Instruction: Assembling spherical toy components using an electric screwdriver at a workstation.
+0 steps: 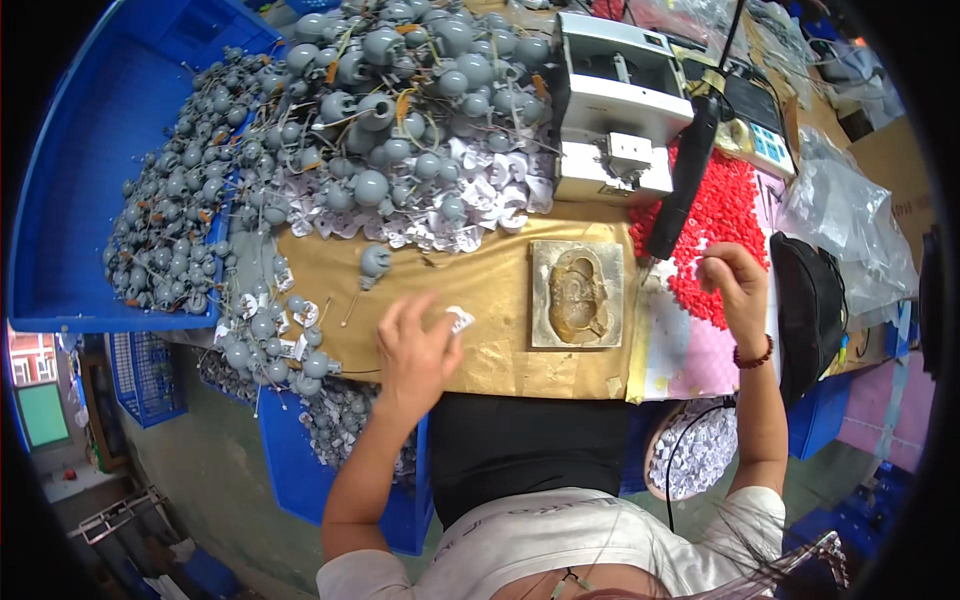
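Note:
My left hand (412, 348) is over the brown table covering, its fingers slightly blurred. A small white plastic piece (460, 319) shows between its thumb and forefinger. Just beyond that hand lies one grey bulb-shaped part with a wire (375, 262). To the right, my right hand (738, 283) is curled in a pinch above the edge of a heap of small red plastic parts (715, 195); what is between its fingertips is too small to make out. A square metal block with a hollowed recess (540, 295) lies between the hands. A black electric screwdriver (690, 175) hangs beyond it, tip downward.
Grey bulb-shaped parts (370, 187) are heaped at the back left over white pieces (500, 185), spilling into a blue bin (65, 255). A white machine (620, 90) stands behind the block. At right are a black bag (808, 310) and clear plastic bags (850, 215).

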### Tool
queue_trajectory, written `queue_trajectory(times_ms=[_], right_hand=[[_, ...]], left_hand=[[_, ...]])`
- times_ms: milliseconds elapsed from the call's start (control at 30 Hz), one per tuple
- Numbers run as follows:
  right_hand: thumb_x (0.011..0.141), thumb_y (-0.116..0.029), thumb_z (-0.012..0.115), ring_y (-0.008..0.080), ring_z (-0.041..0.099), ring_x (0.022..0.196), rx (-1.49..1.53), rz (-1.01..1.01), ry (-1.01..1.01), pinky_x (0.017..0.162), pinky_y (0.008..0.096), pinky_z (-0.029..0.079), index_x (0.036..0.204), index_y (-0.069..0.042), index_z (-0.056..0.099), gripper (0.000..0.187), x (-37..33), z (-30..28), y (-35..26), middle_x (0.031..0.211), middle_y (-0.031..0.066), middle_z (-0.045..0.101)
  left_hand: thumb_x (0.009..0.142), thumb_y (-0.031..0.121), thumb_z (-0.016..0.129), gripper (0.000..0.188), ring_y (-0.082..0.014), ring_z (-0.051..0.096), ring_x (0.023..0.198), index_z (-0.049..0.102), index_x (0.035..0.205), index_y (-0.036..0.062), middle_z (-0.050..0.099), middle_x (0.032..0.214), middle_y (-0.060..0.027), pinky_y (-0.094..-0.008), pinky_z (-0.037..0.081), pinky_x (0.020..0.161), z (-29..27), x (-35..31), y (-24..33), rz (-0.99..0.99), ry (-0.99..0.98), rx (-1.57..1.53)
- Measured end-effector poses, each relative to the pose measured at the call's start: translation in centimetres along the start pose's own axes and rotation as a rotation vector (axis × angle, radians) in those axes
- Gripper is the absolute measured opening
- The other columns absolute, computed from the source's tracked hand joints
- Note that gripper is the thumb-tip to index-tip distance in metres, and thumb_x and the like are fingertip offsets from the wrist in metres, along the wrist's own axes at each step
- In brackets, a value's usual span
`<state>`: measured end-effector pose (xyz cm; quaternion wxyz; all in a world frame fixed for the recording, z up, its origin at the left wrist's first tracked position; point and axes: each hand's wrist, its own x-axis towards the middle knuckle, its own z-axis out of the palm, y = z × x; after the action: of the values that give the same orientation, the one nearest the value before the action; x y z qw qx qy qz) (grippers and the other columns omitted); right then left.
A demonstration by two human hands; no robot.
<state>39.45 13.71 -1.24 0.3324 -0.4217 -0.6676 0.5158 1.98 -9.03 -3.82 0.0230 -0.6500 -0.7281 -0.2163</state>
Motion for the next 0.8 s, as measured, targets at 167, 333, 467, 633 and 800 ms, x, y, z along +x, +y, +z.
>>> queue_trajectory(times_ms=[167,333,467,633,800], right_hand=[[0.101,-0.002,0.058,0.0109,0.067,0.089,0.032,-0.012,-0.185,0.078,0.0249,0.055,0.117,0.003,0.065,0.018,-1.1,3.8,-1.5,0.101,0.0059,0.071],[0.101,-0.002,0.058,0.015,0.072,0.09,0.011,-0.044,-0.23,0.079,0.0274,0.058,0.115,0.006,0.067,0.018,-1.9,5.0,-0.9,0.1,0.01,0.074],[0.097,-0.006,0.067,0.0128,0.071,0.083,-0.014,0.006,-0.266,0.075,0.0256,0.057,0.103,0.003,0.071,0.012,-2.1,6.3,-1.0,0.09,0.0067,0.074],[0.09,-0.007,0.076,0.0118,0.067,0.078,-0.138,-0.148,-0.203,0.071,0.027,0.054,0.095,0.0,0.071,0.009,-2.8,5.5,-0.4,0.087,0.0053,0.072],[0.083,-0.004,0.08,0.0163,0.065,0.078,-0.19,-0.329,-0.154,0.072,0.0295,0.052,0.092,-0.003,0.071,0.013,-1.9,7.1,-1.4,0.088,0.0051,0.07]], left_hand=[[0.076,-0.006,0.069,0.032,-0.0336,0.059,0.101,0.073,0.105,0.0049,0.064,0.107,-0.0111,-0.0412,0.051,0.085,0.7,-1.4,0.5,0.009,-0.083,-0.213],[0.073,0.002,0.075,0.028,-0.0341,0.064,0.1,0.072,0.1,0.0031,0.067,0.1,-0.0126,-0.0421,0.052,0.084,-0.9,-1.2,0.9,0.028,-0.041,-0.211],[0.074,0.007,0.078,0.023,-0.0318,0.065,0.099,0.071,0.095,0.0043,0.068,0.099,-0.0118,-0.0413,0.052,0.083,0.4,-1.1,1.8,-0.061,-0.034,-0.082],[0.075,0.006,0.079,0.022,-0.0296,0.066,0.098,0.069,0.095,0.0043,0.068,0.1,-0.0121,-0.0406,0.053,0.084,0.2,-0.3,3.1,-0.155,-0.089,-0.186],[0.077,-0.003,0.073,0.021,-0.0322,0.065,0.104,0.068,0.097,0.0025,0.068,0.102,-0.0124,-0.0427,0.052,0.088,1.2,4.6,8.2,0.009,-0.018,-0.703]])
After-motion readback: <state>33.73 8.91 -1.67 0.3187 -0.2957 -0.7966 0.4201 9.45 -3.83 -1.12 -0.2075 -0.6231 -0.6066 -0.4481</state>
